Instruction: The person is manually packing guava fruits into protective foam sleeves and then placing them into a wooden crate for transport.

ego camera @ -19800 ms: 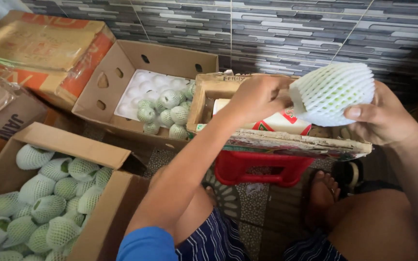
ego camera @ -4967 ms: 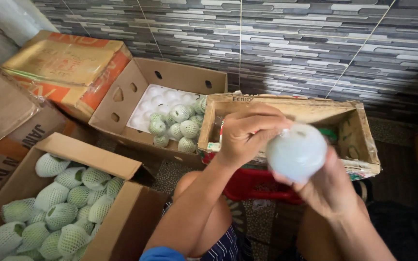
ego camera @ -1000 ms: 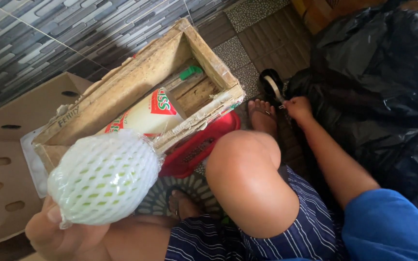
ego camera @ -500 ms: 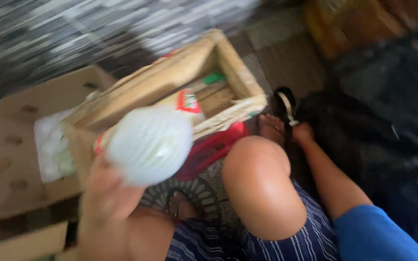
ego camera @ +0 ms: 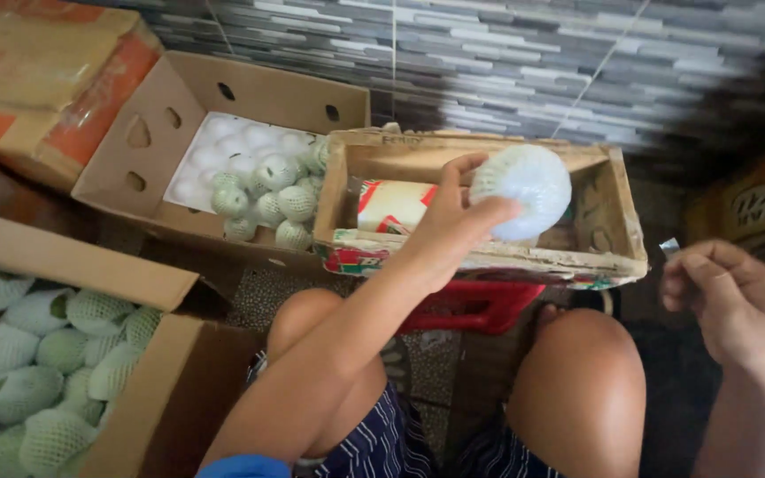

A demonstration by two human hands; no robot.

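Note:
My left hand [ego camera: 453, 221] holds up a round fruit wrapped in white foam net and clear film [ego camera: 524, 190], just above a wooden crate [ego camera: 617, 230]. My right hand [ego camera: 728, 296] is at the right, its thumb and fingers pinching a small silvery sticker or tab [ego camera: 668, 247]. A roll with red and green print [ego camera: 396, 205] lies inside the crate. My bare knees are below the crate.
A cardboard box [ego camera: 179, 124] at the back left holds several net-wrapped fruits on a white tray. Another open box [ego camera: 73, 354] at the near left is full of netted fruit. A red plastic stool [ego camera: 471, 305] sits under the crate. A tiled wall runs behind.
The view swung back from the black bag at the right to the boxes. The wrapped fruit rose over the crate, and my right hand came up from the floor pinching a small tab.

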